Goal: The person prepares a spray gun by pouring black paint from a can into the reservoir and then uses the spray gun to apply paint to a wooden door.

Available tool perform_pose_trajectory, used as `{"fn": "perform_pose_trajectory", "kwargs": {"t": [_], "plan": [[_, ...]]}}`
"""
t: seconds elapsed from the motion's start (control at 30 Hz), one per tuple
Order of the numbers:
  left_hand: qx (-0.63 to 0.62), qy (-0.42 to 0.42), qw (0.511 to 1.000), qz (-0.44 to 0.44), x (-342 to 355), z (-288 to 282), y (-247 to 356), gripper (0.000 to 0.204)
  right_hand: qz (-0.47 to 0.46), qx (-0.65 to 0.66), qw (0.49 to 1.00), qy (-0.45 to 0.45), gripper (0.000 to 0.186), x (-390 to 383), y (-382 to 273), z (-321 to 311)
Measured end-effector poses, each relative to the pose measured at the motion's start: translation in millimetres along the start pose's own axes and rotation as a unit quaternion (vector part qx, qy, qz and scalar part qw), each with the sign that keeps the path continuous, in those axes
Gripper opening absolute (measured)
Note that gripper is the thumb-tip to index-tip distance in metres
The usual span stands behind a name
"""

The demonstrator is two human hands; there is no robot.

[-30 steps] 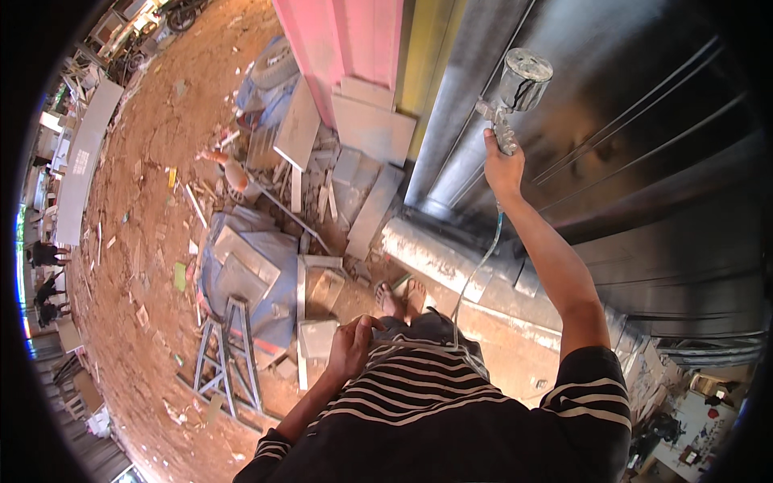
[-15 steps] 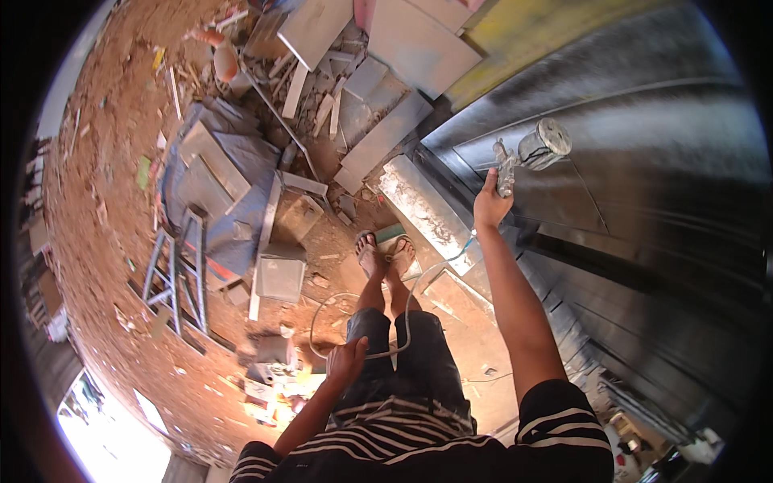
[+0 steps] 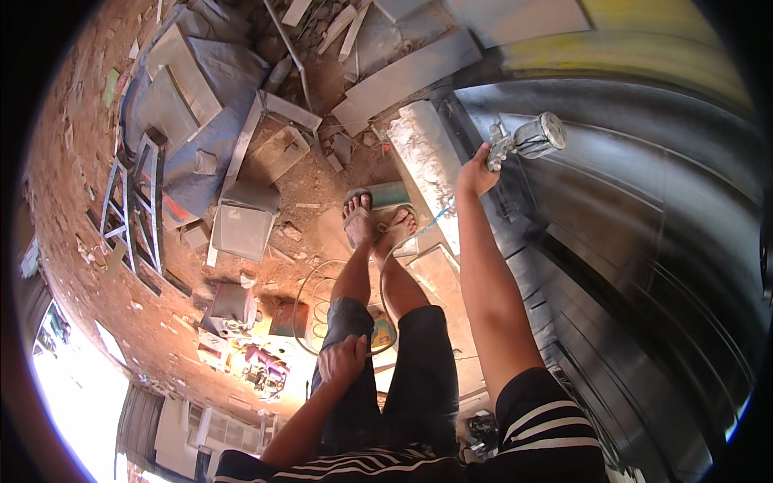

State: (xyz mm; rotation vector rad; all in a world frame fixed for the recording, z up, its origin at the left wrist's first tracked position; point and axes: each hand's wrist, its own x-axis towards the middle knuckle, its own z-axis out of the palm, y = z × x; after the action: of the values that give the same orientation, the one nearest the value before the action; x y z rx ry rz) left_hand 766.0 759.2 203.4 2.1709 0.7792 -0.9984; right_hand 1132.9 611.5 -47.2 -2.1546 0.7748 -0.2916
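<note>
My right hand [image 3: 478, 171] is closed round the handle of a spray gun [image 3: 501, 146], whose metal cup [image 3: 540, 135] points away to the right. Beside it stands a large dark panel [image 3: 620, 185] with a shiny, greyish surface. The gun is apart from the panel as far as I can see. Near my thigh, my left hand [image 3: 342, 361] grips a thin air hose [image 3: 389, 278]. The hose loops in front of my legs and rises to the gun, turning blue [image 3: 439, 216] near my right wrist.
A white-splashed block [image 3: 427, 157] lies along the panel's foot. To the left are a metal frame [image 3: 129, 205], a dark tarp [image 3: 217, 88] with boards, and a grey box [image 3: 244, 229]. A compressor-like machine [image 3: 266, 366] stands lower left. Loose boards [image 3: 407, 80] lie ahead.
My view has shifted, bringing the machine at lower left into sight. My right hand has moved slightly left with the spray gun. One foot has stepped, and both hands keep their holds.
</note>
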Motion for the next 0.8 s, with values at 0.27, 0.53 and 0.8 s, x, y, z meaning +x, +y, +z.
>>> {"fn": "perform_pose_trajectory", "kwargs": {"t": [0.27,0.53,0.8], "plan": [[0.015,0.032,0.998,0.061,3,-4,-6,0.03,0.08,-0.097,0.992,-0.004,0.048,-14,85,72],[0.027,0.033,0.995,0.094,14,-14,-3,0.027,0.121,-0.054,0.991,0.01,0.047,-3,98,59],[0.11,-0.032,0.993,0.029,12,-28,6,0.039,0.226,0.205,0.951,-0.042,0.031,27,-60,-133]]}}
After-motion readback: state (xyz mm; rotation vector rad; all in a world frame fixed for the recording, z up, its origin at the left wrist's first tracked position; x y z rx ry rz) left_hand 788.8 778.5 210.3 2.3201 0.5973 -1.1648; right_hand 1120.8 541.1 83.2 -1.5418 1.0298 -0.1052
